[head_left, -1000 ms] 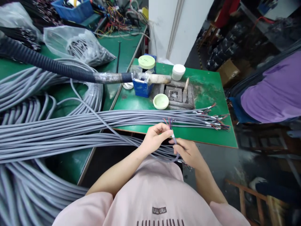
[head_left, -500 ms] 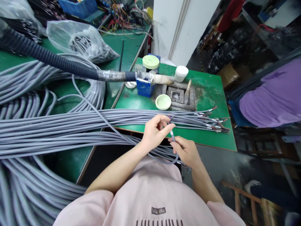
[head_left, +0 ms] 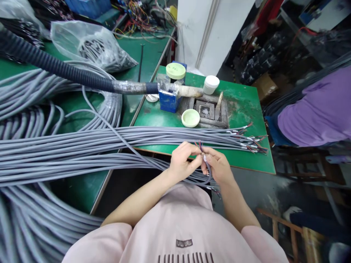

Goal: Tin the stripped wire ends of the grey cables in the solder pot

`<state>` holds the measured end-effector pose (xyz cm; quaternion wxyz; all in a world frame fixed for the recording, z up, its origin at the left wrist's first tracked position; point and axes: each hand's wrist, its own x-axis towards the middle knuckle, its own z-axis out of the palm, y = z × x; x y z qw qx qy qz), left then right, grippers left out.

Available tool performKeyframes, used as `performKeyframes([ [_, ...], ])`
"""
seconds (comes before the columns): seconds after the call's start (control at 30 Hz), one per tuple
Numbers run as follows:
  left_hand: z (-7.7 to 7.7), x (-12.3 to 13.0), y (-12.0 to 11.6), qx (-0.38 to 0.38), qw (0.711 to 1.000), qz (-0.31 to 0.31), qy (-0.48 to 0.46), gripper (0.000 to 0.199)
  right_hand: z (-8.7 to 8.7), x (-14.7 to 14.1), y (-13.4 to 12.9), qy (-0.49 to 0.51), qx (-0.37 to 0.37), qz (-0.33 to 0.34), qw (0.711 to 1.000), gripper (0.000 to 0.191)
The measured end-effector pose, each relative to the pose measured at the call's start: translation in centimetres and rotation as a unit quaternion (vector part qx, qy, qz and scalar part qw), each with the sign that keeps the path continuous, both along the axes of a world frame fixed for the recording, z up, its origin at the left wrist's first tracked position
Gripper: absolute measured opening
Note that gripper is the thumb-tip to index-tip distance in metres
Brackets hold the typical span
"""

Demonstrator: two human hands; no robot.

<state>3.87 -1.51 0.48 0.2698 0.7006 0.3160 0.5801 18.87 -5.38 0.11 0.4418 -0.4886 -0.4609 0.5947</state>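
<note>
Many grey cables (head_left: 82,140) crowd the left hand (head_left: 183,160) and right hand (head_left: 218,164).

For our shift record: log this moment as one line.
left hand: on grey cable end | right hand: on same end | coloured wires: exposed | grey cable bundle: across green bench

Your forearms (head_left: 142,193) angle in from both sides, pretty much meeting in the middle right in front of you. Your left hand (head_left: 182,160) and right hand (head_left: 216,166) are basically touching, both curled into tight little pinches, knuckles up, fingers working close together, nice and low over your lap.
</note>
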Motion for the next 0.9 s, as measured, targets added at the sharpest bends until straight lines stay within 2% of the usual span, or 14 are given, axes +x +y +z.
performKeyframes([
  [0.1,-0.1,-0.1,-0.3,0.038,0.999,0.005,0.017,0.011,0.1,-0.4,0.6,-0.007,0.022,-0.012,1.000,0.041],
  [0.23,-0.2,0.0,-0.6,0.005,1.000,-0.020,-0.017,0.013,0.8,-0.7,0.9,-0.024,0.031,-0.034,0.999,0.029],
  [0.37,-0.3,0.5,-1.1,-0.094,0.988,-0.070,-0.101,0.012,1.4,-0.7,1.1,0.004,0.072,-0.082,0.994,0.014],
  [0.47,-0.1,0.8,-1.1,-0.191,0.961,-0.112,-0.168,0.013,1.8,-0.4,1.2,-0.004,0.110,-0.087,0.990,0.009],
  [0.53,0.1,0.8,-1.0,-0.222,0.944,-0.129,-0.206,0.012,2.1,-0.1,1.3,-0.028,0.114,-0.081,0.990,0.010],
  [0.6,0.3,0.7,-0.8,-0.222,0.940,-0.133,-0.221,0.012,2.3,0.1,1.5,-0.045,0.103,-0.072,0.991,0.012],
  [0.8,-0.2,0.1,-0.4,-0.143,0.969,-0.121,-0.162,0.009,2.9,0.3,2.2,-0.037,0.043,0.005,0.998,0.019],
  [0.9,-0.4,0.3,-0.4,-0.176,0.958,-0.084,-0.210,0.010,3.0,-0.2,2.5,-0.035,0.052,-0.015,0.998,0.021],
])
